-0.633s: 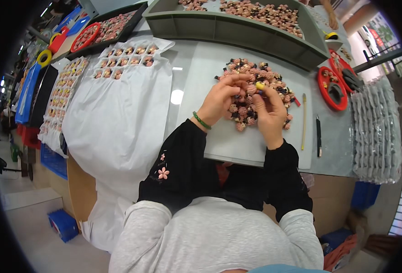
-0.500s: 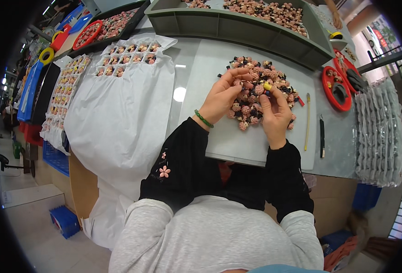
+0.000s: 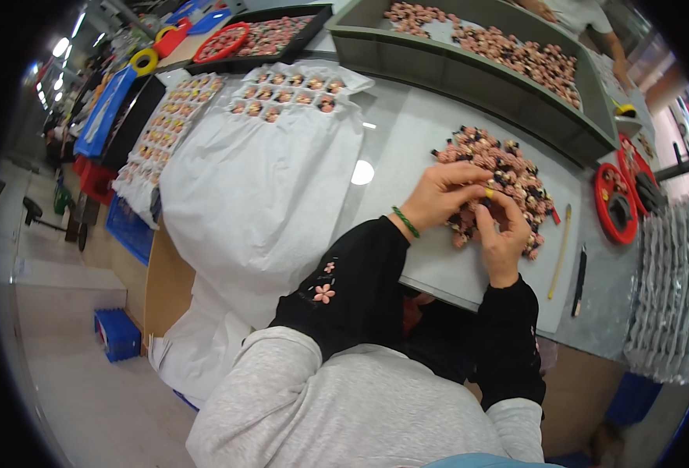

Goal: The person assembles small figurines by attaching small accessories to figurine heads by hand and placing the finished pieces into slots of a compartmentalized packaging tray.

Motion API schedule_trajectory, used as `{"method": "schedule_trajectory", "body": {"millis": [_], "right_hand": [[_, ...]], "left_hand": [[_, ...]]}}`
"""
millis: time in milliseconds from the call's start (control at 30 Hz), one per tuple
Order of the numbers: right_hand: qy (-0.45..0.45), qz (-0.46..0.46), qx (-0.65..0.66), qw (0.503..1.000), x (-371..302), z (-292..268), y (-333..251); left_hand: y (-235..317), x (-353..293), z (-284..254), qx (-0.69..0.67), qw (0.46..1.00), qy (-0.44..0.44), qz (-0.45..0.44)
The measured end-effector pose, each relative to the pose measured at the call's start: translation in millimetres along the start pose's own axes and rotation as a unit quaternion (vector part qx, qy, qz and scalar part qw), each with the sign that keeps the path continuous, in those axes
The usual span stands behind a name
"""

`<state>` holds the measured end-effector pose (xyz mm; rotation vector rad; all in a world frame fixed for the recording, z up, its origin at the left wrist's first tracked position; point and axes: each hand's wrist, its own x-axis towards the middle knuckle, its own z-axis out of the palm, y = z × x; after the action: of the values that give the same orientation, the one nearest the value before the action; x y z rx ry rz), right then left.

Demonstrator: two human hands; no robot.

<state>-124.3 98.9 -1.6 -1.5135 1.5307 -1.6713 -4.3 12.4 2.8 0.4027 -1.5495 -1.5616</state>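
A small figure [image 3: 484, 203] is pinched at the tips of the right hand [image 3: 507, 234], over the near side of a heap. I can see only a dark bit of it on my camera, because the fingers hide the rest. The right thumb and pointing finger are curled into a ring around a gap, and a yellow band [image 3: 489, 193] sits on the end of that finger. The left hand [image 3: 442, 196] has its fingers bent, and their tips meet the right ones. I cannot tell if the left one grips anything. A green bracelet [image 3: 405, 221] goes around the left wrist.

Under and past the hands I see the heap of pink and black figures [image 3: 512, 168] on a white board [image 3: 430, 257], which lies on the counter [image 3: 598, 269]. Just right of the heap is a short red stick [image 3: 555, 216]. Next, near the board's right edge, lies a thin yellow stick [image 3: 561, 253], then a black pen [image 3: 579, 281] on the counter.

By the counter's right edge there is a red tray [image 3: 629, 236], and nearer me, at the near right corner, a stack of clear packs [image 3: 664, 296]. A big green-grey bin [image 3: 469, 64] full of pink and black bits stands along the far edge. To the left, a white sheet [image 3: 266, 187] hangs over the near edge, with rows of figures in a white tray [image 3: 290, 92] at its far end.
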Motion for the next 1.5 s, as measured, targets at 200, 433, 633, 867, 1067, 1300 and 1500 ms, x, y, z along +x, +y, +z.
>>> {"method": "schedule_trajectory", "body": {"millis": [200, 433, 633, 867, 1067, 1300, 1500], "right_hand": [[0.042, 0.006, 0.066, 0.997, -2, 6, -2], [0.015, -0.002, 0.144, 0.989, -2, 9, -10], [0.016, 0.002, 0.103, 0.995, -1, 1, -8], [-0.012, 0.018, 0.114, 0.993, -4, 4, -8], [-0.010, 0.018, 0.086, 0.996, -6, 0, -6], [-0.001, 0.000, 0.045, 0.999, -1, 2, -1], [-0.008, 0.001, 0.093, 0.996, -2, 4, -2]], "left_hand": [[5, -6, -4, 0.007, 0.995, -0.092, -0.046], [37, -6, -18, 0.122, 0.989, -0.066, 0.056], [113, 25, -76, 0.217, 0.950, 0.124, 0.188], [79, 7, -237, 0.596, 0.766, 0.242, 0.003], [41, -9, -252, 0.714, 0.677, 0.151, -0.090], [18, -10, -237, 0.773, 0.578, 0.194, -0.172], [31, -8, -231, 0.784, 0.551, 0.116, -0.263]]}}
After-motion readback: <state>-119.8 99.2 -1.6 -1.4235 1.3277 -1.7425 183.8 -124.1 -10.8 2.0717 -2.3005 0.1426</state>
